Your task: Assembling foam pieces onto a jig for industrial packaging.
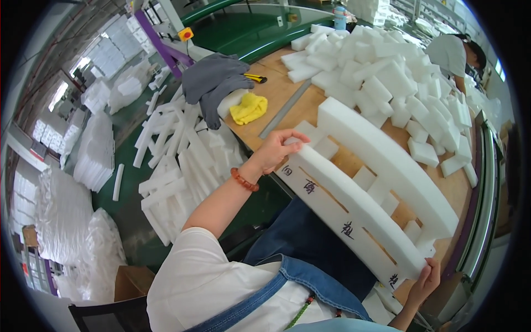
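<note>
A long white foam piece (354, 196) with two narrow slots and dark handwritten marks on its near face lies tilted toward me at the table's front edge. My left hand (278, 151) pinches its left end between thumb and fingers; a beaded bracelet is on that wrist. Around the lower right end my right hand (426, 281) is closed, its fingers partly hidden. Just behind runs a second thick foam bar (387, 160), roughly parallel. Short foam blocks (365, 178) sit between the two; whether they are joined I cannot tell.
Loose foam blocks (381, 72) are heaped on the wooden table (274, 91). Left of them lie a metal ruler (286, 108), yellow cloth (249, 108), yellow-black cutter (255, 78) and grey garment (214, 83). Foam strips (177, 149) pile at left. Another person (451, 55) bends at far right.
</note>
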The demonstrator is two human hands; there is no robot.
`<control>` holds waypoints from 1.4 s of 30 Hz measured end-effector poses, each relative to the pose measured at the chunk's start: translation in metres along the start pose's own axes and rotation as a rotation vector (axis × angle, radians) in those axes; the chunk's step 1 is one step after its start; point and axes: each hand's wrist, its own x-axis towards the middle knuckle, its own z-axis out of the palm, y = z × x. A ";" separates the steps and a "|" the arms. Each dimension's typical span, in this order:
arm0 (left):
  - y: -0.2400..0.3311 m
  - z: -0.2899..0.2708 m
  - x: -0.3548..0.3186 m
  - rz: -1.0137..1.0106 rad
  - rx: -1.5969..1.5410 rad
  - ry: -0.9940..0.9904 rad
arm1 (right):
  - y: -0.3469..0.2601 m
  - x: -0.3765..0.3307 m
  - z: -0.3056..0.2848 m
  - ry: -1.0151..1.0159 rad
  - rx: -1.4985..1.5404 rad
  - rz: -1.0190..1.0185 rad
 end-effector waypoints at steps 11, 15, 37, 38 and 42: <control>-0.002 -0.007 0.013 -0.007 0.034 0.020 | 0.008 0.003 0.033 0.319 0.366 0.175; -0.005 -0.005 0.013 -0.021 -0.006 0.002 | 0.008 -0.001 0.032 0.327 0.371 0.172; -0.005 -0.039 0.025 -0.091 0.028 -0.194 | 0.011 -0.002 0.019 0.220 0.471 0.312; -0.008 -0.036 0.027 -0.097 0.024 -0.225 | 0.013 -0.004 0.020 0.240 0.452 0.331; -0.008 -0.032 0.026 -0.119 0.022 -0.194 | 0.016 -0.006 0.030 0.302 0.454 0.263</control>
